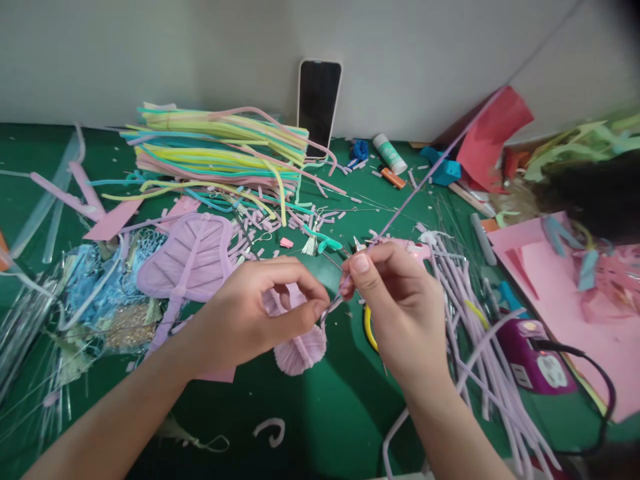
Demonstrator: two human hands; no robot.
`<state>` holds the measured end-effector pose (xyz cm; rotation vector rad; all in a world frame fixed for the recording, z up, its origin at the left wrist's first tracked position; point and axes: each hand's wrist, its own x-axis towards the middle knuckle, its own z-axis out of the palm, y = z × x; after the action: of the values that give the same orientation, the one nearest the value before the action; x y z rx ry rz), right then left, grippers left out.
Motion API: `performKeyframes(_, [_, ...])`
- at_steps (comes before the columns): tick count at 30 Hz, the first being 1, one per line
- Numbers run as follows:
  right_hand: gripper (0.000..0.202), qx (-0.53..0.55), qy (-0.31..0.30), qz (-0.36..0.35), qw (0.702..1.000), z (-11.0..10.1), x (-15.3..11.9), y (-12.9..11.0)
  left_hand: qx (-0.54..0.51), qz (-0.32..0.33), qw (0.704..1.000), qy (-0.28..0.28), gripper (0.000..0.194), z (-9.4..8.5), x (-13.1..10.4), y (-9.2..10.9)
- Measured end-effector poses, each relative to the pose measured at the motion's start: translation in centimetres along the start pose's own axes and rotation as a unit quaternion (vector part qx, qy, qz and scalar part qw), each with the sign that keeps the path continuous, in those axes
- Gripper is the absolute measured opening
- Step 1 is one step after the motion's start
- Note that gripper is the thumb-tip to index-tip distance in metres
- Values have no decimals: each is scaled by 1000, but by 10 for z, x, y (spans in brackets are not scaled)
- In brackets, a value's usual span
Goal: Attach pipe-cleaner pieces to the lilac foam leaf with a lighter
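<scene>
My left hand [270,313] is pinched closed, thumb and forefinger meeting on a thin lilac strand. Just across from it, my right hand [395,300] grips the same lilac strand [425,175], which runs up taut toward the top right. Under my left fingers hangs a small ribbed lilac petal shape [300,350], partly hidden by that hand; how it joins the strand is hard to make out. A larger lilac fan-like shape [193,257] with dark ribs lies left of my left hand. Beside my right hand shows a yellow scissor handle [370,328].
Behind lie bundled coloured pipe cleaners [215,150] and a propped phone [319,100]. A glue stick [390,153] and orange lighter [393,177] sit nearby. On the right are lilac pipe cleaners [480,347], a purple corded device [535,357] and pink paper [545,287]; blue tassels [95,283] lie left.
</scene>
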<state>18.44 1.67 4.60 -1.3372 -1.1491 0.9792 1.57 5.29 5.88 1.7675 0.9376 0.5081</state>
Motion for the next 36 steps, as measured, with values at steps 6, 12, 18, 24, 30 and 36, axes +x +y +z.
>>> performKeyframes(6, [16, -36, -19, -15, 999, 3, 1, 0, -6, -28, 1000, -6, 9, 3, 2, -4])
performKeyframes(12, [17, -59, -26, -27, 998, 5, 0, 0, -2, -19, 1000, -4, 9, 4, 1, -7])
performKeyframes(18, [14, -62, 11, -40, 997, 8, -5, 4, 43, 9, 998, 37, 15, 7, 2, -3])
performKeyframes(24, [13, -42, 77, -57, 994, 5, -2, 3, 79, 43, 994, 69, 15, 10, 2, -4])
performKeyframes(30, [12, -25, 82, -52, 995, -1, 2, 2, 97, 61, 992, 51, 16, 11, 2, -7])
performKeyframes(36, [13, -45, 71, -48, 995, -1, 2, 5, 92, 52, 993, 44, 20, 12, 5, -9])
